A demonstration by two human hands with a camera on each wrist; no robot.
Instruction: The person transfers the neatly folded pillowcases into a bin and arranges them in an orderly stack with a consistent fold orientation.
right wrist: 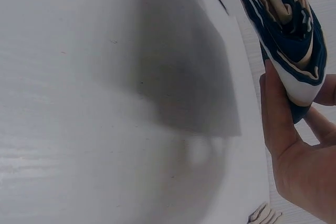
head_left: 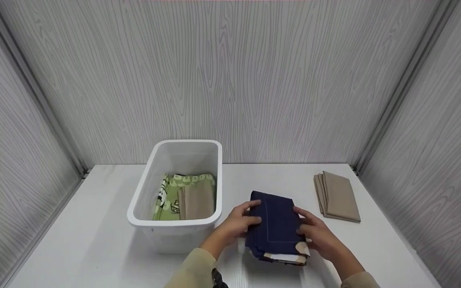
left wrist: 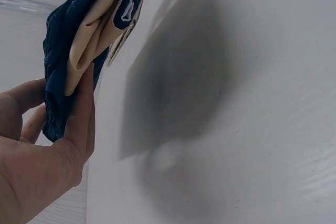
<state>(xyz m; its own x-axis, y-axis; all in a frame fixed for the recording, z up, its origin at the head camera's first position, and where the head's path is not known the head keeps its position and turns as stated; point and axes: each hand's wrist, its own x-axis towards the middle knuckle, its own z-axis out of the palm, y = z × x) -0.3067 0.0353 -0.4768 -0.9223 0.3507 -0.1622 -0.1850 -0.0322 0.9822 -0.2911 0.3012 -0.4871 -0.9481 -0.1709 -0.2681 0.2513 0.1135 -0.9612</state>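
Observation:
A folded navy cloth (head_left: 280,220) with beige and white parts in its layers is held above the white table between both hands. My left hand (head_left: 236,220) grips its left edge, thumb on top and fingers beneath, as the left wrist view shows. On the opposite edge, my right hand (head_left: 318,234) pinches the cloth the same way. The right wrist view shows the cloth's rolled layers (right wrist: 294,35) end-on. Left of the hands stands a white plastic bin (head_left: 174,224), holding a folded green patterned cloth (head_left: 172,194) and a folded beige cloth (head_left: 199,200).
Another folded beige cloth (head_left: 340,196) lies on the table (head_left: 110,232) to the right, near its edge. Grey wood-grain panels (head_left: 222,80) enclose the table at the back and both sides. The bin's raised rim stands close to the left hand.

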